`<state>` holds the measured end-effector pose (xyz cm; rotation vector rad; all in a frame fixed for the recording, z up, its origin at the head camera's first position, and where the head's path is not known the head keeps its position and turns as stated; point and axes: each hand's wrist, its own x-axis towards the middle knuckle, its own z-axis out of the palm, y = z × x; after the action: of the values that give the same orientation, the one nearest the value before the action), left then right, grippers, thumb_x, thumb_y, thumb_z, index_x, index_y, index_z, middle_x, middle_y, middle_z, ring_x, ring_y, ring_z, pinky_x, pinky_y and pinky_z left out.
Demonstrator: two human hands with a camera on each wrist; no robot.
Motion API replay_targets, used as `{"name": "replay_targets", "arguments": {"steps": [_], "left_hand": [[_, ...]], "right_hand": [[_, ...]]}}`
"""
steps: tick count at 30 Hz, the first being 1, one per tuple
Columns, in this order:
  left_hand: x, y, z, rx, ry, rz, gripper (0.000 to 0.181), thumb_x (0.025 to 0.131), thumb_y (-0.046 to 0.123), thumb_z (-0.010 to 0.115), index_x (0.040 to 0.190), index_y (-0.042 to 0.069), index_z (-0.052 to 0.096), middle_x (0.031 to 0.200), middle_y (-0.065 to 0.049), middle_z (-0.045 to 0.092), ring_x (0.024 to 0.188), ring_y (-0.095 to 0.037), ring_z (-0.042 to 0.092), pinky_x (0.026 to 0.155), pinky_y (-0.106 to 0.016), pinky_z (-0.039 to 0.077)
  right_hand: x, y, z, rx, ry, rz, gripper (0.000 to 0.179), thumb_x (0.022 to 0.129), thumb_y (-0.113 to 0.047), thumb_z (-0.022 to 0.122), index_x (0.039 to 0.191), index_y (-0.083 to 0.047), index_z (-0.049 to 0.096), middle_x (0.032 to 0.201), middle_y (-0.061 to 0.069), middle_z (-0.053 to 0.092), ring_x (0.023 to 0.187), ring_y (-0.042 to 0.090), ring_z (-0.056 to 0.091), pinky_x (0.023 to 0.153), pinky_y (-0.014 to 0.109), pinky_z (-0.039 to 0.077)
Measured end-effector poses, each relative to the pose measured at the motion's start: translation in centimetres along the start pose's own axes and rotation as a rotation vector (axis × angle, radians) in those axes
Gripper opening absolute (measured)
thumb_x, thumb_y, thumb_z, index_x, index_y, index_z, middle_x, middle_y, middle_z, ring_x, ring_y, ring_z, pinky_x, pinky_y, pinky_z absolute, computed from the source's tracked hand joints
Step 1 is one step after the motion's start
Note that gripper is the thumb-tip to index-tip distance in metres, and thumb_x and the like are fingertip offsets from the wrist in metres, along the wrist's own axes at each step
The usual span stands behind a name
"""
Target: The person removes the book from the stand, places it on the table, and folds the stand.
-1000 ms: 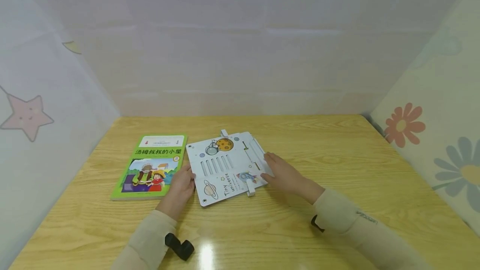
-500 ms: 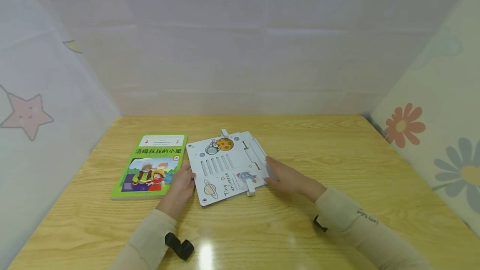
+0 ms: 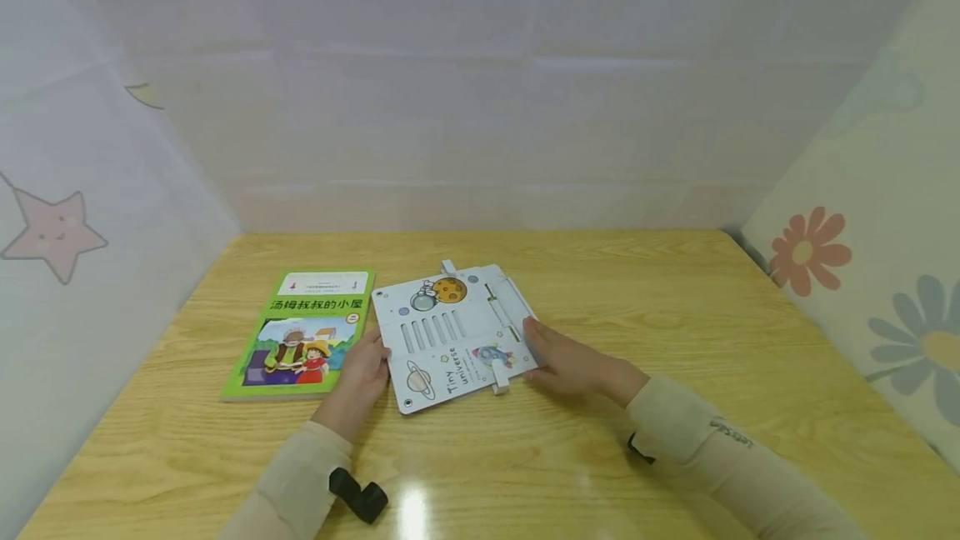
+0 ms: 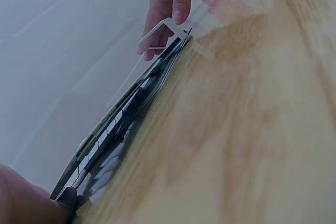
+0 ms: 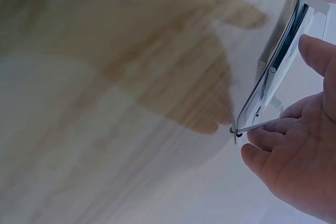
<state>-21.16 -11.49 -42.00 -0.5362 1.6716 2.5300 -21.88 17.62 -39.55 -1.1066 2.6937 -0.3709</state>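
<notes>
A white folding book stand, printed with planets, a rocket and "Tiny universe", lies folded nearly flat on the table. Its near left edge is held by my left hand, with the fingers partly hidden by the panel. At the opposite edge, my right hand touches the stand's ledge with its fingers. The right wrist view shows these fingers gently bent against the edge and the thumb held apart. White clips stick out at the stand's near and far sides. From the left wrist, the dark folded layers show edge-on.
A green picture book with a cartoon cover lies left of the stand, close to my left hand. The wooden table ends against a pale cloth backdrop, with side walls showing a star and flowers.
My right hand has shifted slightly toward me along the stand's right edge, with its fingers drawn closer together. The left hand, stand and book stay about where they were.
</notes>
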Motion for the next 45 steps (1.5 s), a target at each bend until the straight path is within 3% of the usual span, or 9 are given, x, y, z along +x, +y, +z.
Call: {"name": "replay_targets", "arguments": {"steps": [7, 16, 25, 39, 45], "left_hand": [[-0.1, 0.4, 0.3, -0.007, 0.016, -0.033, 0.059, 0.076, -0.018, 0.025, 0.134, -0.005, 0.02, 0.138, -0.016, 0.021, 0.125, -0.023, 0.017, 0.101, -0.029, 0.017], [-0.2, 0.5, 0.5, -0.031, 0.008, -0.052, 0.058, 0.077, -0.018, 0.025, 0.133, -0.004, 0.02, 0.138, -0.015, 0.021, 0.125, -0.022, 0.018, 0.101, -0.029, 0.017], [-0.1, 0.3, 0.6, 0.004, 0.024, -0.057, 0.059, 0.077, -0.017, 0.026, 0.134, -0.002, 0.022, 0.138, -0.013, 0.022, 0.126, -0.022, 0.017, 0.101, -0.03, 0.017], [0.8, 0.5, 0.7, 0.045, 0.012, -0.025, 0.061, 0.073, -0.021, 0.024, 0.132, -0.009, 0.02, 0.137, -0.018, 0.021, 0.125, -0.025, 0.017, 0.101, -0.031, 0.017], [1.3, 1.0, 0.7, 0.086, -0.005, -0.048, 0.062, 0.073, -0.02, 0.025, 0.133, -0.007, 0.019, 0.138, -0.016, 0.02, 0.126, -0.024, 0.016, 0.101, -0.031, 0.016]], "right_hand": [[0.3, 0.3, 0.4, -0.074, -0.027, -0.002, 0.069, 0.089, -0.029, 0.046, 0.132, 0.012, 0.012, 0.136, 0.028, 0.011, 0.125, 0.033, 0.013, 0.1, 0.041, 0.017], [-0.1, 0.0, 0.2, -0.086, -0.01, -0.06, 0.066, 0.091, -0.033, 0.04, 0.132, 0.012, 0.015, 0.134, 0.03, 0.016, 0.124, 0.037, 0.015, 0.1, 0.043, 0.016], [0.2, 0.3, 0.6, -0.15, -0.054, 0.027, 0.063, 0.09, -0.029, 0.044, 0.133, 0.009, 0.017, 0.137, 0.023, 0.017, 0.125, 0.032, 0.016, 0.1, 0.041, 0.019], [-0.1, -0.7, 0.3, -0.128, -0.03, 0.034, 0.058, 0.09, -0.022, 0.044, 0.132, 0.01, 0.02, 0.135, 0.026, 0.02, 0.123, 0.034, 0.021, 0.099, 0.041, 0.021], [0.0, -1.1, 0.5, -0.131, -0.01, 0.066, 0.057, 0.09, -0.022, 0.046, 0.131, 0.009, 0.022, 0.134, 0.025, 0.023, 0.122, 0.033, 0.024, 0.098, 0.041, 0.023]]}}
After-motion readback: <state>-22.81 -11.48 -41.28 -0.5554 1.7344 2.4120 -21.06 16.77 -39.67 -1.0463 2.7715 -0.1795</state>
